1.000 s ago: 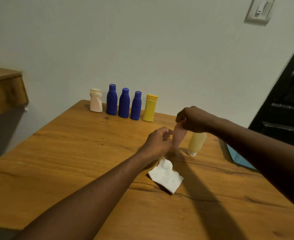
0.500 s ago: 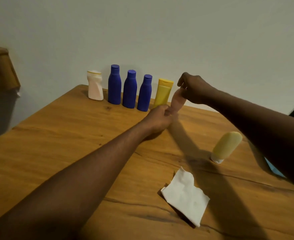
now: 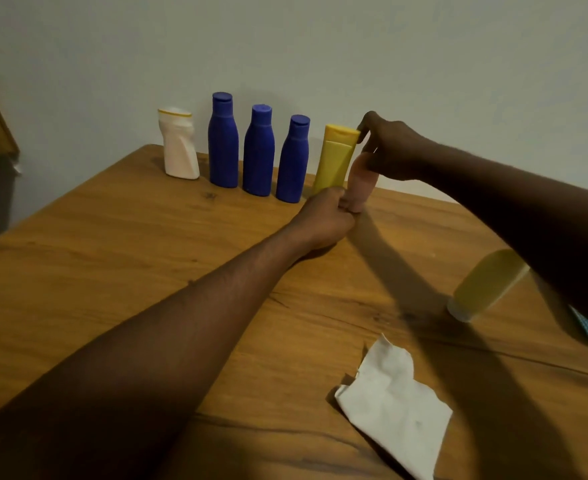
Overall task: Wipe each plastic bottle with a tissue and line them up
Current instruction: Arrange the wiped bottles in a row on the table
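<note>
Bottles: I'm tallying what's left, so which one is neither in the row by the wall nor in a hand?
The pale yellow bottle at far right: cap down, standing alone beyond the tissue, apart from the others.

The pink bottle (image 3: 361, 183) has its top buried in the right hand (image 3: 393, 150), base behind the left hand (image 3: 323, 220); right of the tissue (image 3: 393, 407), the pale yellow bottle (image 3: 486, 282) is blurred, far end lost behind the forearm (image 3: 528, 220)
</note>
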Action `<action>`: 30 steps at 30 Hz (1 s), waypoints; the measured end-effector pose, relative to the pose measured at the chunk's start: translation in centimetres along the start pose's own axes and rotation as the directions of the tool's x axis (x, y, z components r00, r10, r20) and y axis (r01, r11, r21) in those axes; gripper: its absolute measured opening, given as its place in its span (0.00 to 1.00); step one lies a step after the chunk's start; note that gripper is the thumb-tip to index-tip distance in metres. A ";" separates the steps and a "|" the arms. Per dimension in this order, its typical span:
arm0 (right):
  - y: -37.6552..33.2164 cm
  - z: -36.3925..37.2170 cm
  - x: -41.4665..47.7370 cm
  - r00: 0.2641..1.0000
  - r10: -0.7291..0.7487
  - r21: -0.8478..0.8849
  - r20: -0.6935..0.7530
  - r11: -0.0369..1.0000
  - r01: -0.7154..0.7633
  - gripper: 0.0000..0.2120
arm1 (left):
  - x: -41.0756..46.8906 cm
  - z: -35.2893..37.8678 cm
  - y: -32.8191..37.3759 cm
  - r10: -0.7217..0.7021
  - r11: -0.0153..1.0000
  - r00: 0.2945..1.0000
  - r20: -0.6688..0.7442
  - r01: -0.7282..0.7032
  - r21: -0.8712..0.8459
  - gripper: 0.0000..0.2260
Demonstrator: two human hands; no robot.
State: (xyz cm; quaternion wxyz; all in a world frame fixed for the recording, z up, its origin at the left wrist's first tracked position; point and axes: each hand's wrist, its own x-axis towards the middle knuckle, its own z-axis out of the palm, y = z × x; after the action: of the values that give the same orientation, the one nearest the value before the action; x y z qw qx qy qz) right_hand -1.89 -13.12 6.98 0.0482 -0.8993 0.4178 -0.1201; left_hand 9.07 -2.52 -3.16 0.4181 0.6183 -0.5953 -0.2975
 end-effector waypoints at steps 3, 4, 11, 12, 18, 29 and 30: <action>-0.1 0.0 -0.2 1.000 0.010 0.012 0.002 1.000 -0.010 0.20 | -0.1 0.1 0.1 0.004 1.000 1.000 -0.003 -0.004 -0.003 0.19; 0.0 0.1 -0.2 1.000 0.015 0.018 0.004 1.000 -0.015 0.20 | -0.2 0.1 0.1 0.003 1.000 1.000 -0.004 -0.003 -0.002 0.19; 0.3 0.4 -0.2 0.998 0.056 0.060 0.017 0.997 -0.056 0.33 | -0.1 0.3 -0.1 0.011 1.000 1.000 -0.010 -0.012 -0.025 0.22; 0.3 0.5 -0.2 0.998 0.056 0.065 0.022 0.996 -0.057 0.34 | 0.0 0.3 -0.2 0.015 1.000 1.000 -0.014 -0.016 -0.025 0.23; 0.9 -0.7 -1.2 0.998 0.045 0.076 -0.031 0.996 -0.043 0.40 | 0.0 0.3 -0.9 0.068 0.995 0.996 -0.056 -0.072 -0.075 0.24; 0.0 -7.9 -11.6 0.994 0.061 0.063 0.092 0.996 -0.067 0.17 | -7.6 1.4 4.0 0.124 0.970 0.989 -0.081 -0.138 -0.198 0.19; -0.4 -8.5 -13.0 0.989 0.068 0.050 0.133 0.996 -0.075 0.17 | -8.6 1.6 4.7 0.112 0.971 0.991 -0.076 -0.126 -0.202 0.19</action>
State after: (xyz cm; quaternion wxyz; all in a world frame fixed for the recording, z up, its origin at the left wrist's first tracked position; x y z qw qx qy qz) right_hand -11.88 -2.84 13.03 0.1045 -0.8881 0.4422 -0.0701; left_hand 4.45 5.92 -0.97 0.5158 0.5439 -0.5836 -0.3123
